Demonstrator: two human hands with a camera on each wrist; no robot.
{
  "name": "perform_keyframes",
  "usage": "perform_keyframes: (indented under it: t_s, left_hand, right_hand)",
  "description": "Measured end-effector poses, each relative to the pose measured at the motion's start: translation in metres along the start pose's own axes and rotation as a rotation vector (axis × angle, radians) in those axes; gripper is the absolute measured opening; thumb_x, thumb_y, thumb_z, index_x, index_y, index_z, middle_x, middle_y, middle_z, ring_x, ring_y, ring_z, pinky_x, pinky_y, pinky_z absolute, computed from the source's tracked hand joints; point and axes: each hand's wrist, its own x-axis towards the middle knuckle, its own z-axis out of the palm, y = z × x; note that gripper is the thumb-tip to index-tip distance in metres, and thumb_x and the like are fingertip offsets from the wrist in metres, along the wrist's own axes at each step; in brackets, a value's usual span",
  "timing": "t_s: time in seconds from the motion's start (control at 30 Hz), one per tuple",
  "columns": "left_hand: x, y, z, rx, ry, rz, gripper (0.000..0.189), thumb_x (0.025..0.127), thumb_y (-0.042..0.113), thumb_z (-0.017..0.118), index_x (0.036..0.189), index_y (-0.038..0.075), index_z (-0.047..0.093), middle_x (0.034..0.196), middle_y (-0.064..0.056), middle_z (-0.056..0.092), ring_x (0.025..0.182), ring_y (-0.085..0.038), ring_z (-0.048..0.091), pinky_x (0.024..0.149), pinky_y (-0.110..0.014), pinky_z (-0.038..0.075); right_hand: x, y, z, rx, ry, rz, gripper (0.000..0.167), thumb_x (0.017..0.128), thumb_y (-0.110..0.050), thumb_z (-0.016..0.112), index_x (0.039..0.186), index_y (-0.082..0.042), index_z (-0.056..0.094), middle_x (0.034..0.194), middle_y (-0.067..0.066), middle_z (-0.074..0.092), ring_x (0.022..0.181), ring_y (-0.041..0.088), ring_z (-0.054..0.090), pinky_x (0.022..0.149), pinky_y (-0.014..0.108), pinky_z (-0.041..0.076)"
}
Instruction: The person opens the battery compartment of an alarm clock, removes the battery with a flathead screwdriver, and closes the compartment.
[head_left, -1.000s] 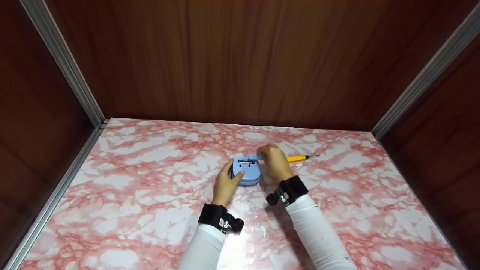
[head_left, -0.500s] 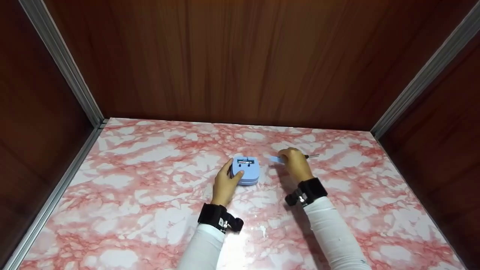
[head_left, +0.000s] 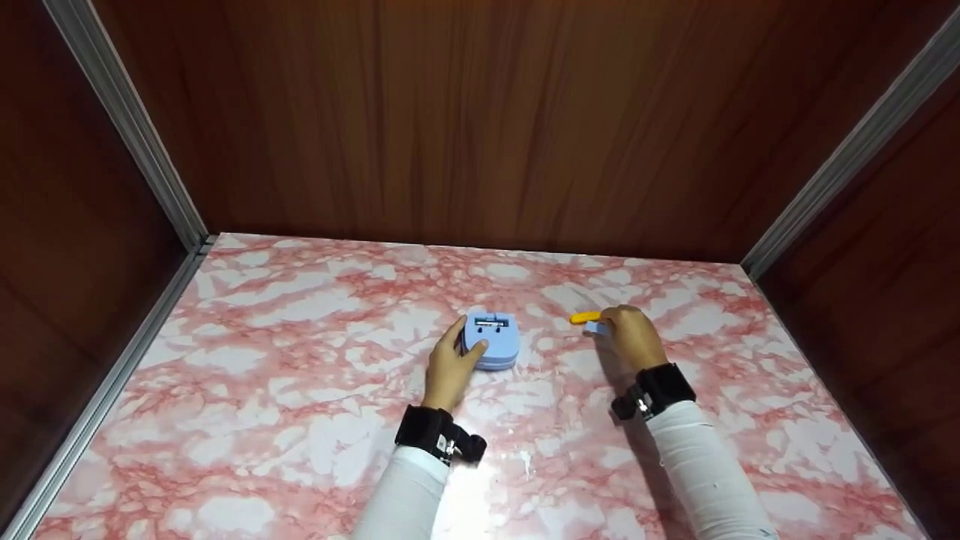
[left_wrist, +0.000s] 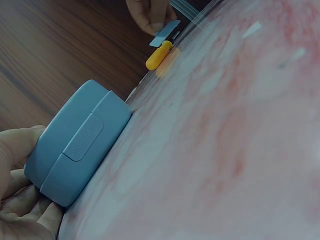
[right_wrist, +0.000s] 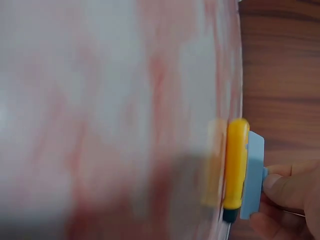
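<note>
1. The blue case [head_left: 493, 345] sits on the table [head_left: 300, 420] just right of the middle of the head frame, its slotted face turned up.
2. In that face, near the far edge, a shallow compartment [head_left: 491, 322] lies uncovered; a small battery [head_left: 492, 324] lies lengthwise across it. Two small dark spots show just below the slot.
3. The left hand [head_left: 450, 371] grips the case from its left side — thumb over the upper face, the other fingers along the side wall.
4. In the left wrist view the case fills the left-centre of the frame: two stacked halves with a seam between them, and an oblong tab [left_wrist: 83, 137] across the seam, its raised lettering too small to read.
5. The right hand [head_left: 632, 337], well apart from the left, pinches a flat light-blue piece [head_left: 595, 328] between thumb and fingers, right of centre in the head frame.
6. A yellow-handled screwdriver [head_left: 585, 318] lies on the table just beside that piece; whether the two touch cannot be told. The right hand hides its shaft in the head view.
7. Each wrist wears a black strap [head_left: 424, 427] above a white sleeve [head_left: 403, 491].
</note>
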Motion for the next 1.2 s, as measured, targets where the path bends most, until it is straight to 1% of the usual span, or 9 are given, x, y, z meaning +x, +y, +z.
perform_keyframes:
  t_s: [0.13, 0.2, 0.3, 0.4, 0.57, 0.67, 0.83, 0.93, 1.2]
  left_hand:
    - [0.000, 0.000, 0.000, -0.007, -0.002, 0.000, 0.069, 0.088, 0.034, 0.070, 0.148, 0.016, 0.040, 0.143, -0.013, 0.047, 0.130, -0.025, 0.046, 0.109, -0.039, 0.035]
    - [0.000, -0.001, 0.000, -0.006, -0.004, 0.002, 0.069, 0.088, 0.034, 0.070, 0.148, 0.016, 0.040, 0.143, -0.012, 0.047, 0.130, -0.025, 0.046, 0.109, -0.038, 0.035]
    - [0.000, -0.002, 0.000, 0.000, -0.005, -0.001, 0.068, 0.088, 0.034, 0.070, 0.148, 0.017, 0.041, 0.144, -0.012, 0.047, 0.130, -0.024, 0.046, 0.108, -0.038, 0.036]
    - [0.000, -0.002, 0.000, 0.000, -0.003, -0.005, 0.068, 0.088, 0.034, 0.070, 0.147, 0.017, 0.042, 0.143, -0.011, 0.048, 0.131, -0.023, 0.046, 0.108, -0.038, 0.037]
    - [0.001, 0.000, -0.001, -0.001, 0.006, -0.004, 0.068, 0.088, 0.035, 0.071, 0.147, 0.017, 0.042, 0.142, -0.010, 0.049, 0.130, -0.022, 0.046, 0.107, -0.039, 0.037]
    - [0.001, 0.000, -0.001, -0.010, 0.006, -0.005, 0.068, 0.088, 0.033, 0.071, 0.147, 0.016, 0.042, 0.142, -0.011, 0.049, 0.130, -0.022, 0.046, 0.108, -0.037, 0.036]
    - [0.001, 0.000, -0.001, -0.048, 0.017, -0.011, 0.068, 0.088, 0.030, 0.072, 0.147, 0.015, 0.042, 0.143, -0.013, 0.047, 0.130, -0.023, 0.047, 0.108, -0.034, 0.036]
    - [0.002, -0.001, 0.000, -0.059, 0.010, -0.006, 0.068, 0.088, 0.029, 0.072, 0.147, 0.014, 0.042, 0.144, -0.014, 0.046, 0.130, -0.024, 0.046, 0.108, -0.034, 0.036]
    - [0.002, -0.002, 0.001, -0.059, 0.002, -0.008, 0.068, 0.087, 0.029, 0.072, 0.147, 0.014, 0.042, 0.145, -0.012, 0.045, 0.131, -0.024, 0.045, 0.109, -0.034, 0.035]
  right_hand:
    - [-0.004, 0.012, -0.004, -0.027, 0.006, 0.009, 0.009, 0.087, 0.006, 0.064, 0.091, 0.004, 0.072, 0.084, 0.018, 0.068, 0.078, 0.033, 0.064, 0.071, 0.047, 0.054]
    - [-0.006, 0.017, -0.005, -0.044, 0.016, 0.008, 0.012, 0.087, 0.010, 0.061, 0.089, 0.004, 0.072, 0.083, 0.018, 0.067, 0.077, 0.033, 0.064, 0.068, 0.046, 0.054]
    - [-0.010, 0.026, -0.007, -0.071, 0.017, 0.004, 0.016, 0.084, 0.015, 0.057, 0.080, 0.004, 0.069, 0.078, 0.017, 0.066, 0.073, 0.031, 0.063, 0.063, 0.043, 0.052]
    - [-0.013, 0.033, -0.010, -0.085, 0.012, 0.014, 0.018, 0.083, 0.015, 0.057, 0.077, 0.001, 0.067, 0.076, 0.015, 0.064, 0.071, 0.030, 0.062, 0.060, 0.042, 0.050]
    - [-0.016, 0.043, -0.017, -0.117, 0.020, 0.019, 0.015, 0.082, 0.014, 0.059, 0.079, 0.002, 0.068, 0.074, 0.015, 0.063, 0.071, 0.032, 0.063, 0.060, 0.044, 0.051]
    - [-0.016, 0.048, -0.020, -0.133, 0.023, 0.024, 0.016, 0.079, 0.016, 0.058, 0.078, 0.003, 0.066, 0.073, 0.015, 0.062, 0.070, 0.033, 0.062, 0.059, 0.045, 0.051]
    - [-0.014, 0.053, -0.023, -0.139, -0.003, 0.042, 0.017, 0.081, 0.016, 0.056, 0.081, 0.003, 0.068, 0.075, 0.016, 0.063, 0.071, 0.033, 0.062, 0.061, 0.046, 0.051]
    - [-0.013, 0.056, -0.024, -0.158, -0.016, 0.061, 0.017, 0.081, 0.015, 0.056, 0.082, 0.003, 0.068, 0.076, 0.017, 0.062, 0.072, 0.034, 0.063, 0.062, 0.047, 0.052]
    - [-0.016, 0.069, -0.026, -0.197, -0.044, 0.057, 0.011, 0.071, 0.011, 0.064, 0.076, 0.001, 0.065, 0.073, 0.017, 0.060, 0.070, 0.037, 0.062, 0.061, 0.050, 0.051]
